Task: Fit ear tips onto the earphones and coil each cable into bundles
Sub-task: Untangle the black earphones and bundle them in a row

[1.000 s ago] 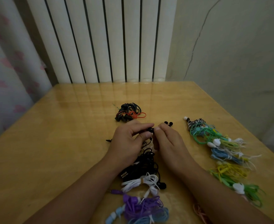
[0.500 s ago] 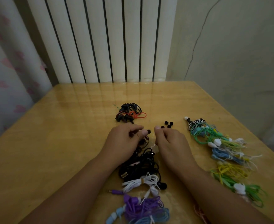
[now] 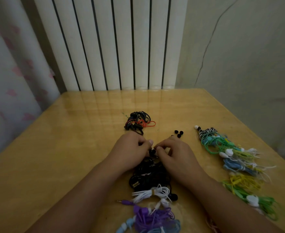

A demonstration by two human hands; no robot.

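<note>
**Ana:** Head view puts both hands together over the black tangle. The left hand (image 3: 130, 151) has its fingers curled round a small black earbud (image 3: 152, 152), and the right hand (image 3: 175, 154) pinches at that same bud from the other side, fingertips almost touching.

**Ben:** Is a tip going on?

**Ana:** Likely, though it's too small and dark to see. Three loose black ear tips (image 3: 178, 133) lie just beyond the right hand.

**Ben:** How would they handle?

**Ana:** Soft, feather-light, easy to flick away, I'd guess. Hold the bud by its hard body, pinch the tip by its skirt. The thin cable is limp and snags, so take it in loops.

**Ben:** And around them?

**Ana:** The black cable heap (image 3: 149, 175) lies under the wrists. A white bundle (image 3: 151, 193) and a purple bundle (image 3: 152, 216) sit nearer the body. A black-and-red bundle (image 3: 138, 122) lies beyond the left hand, and coloured bundles (image 3: 235, 158) run outside the right arm on the wooden table (image 3: 63, 148).
</note>
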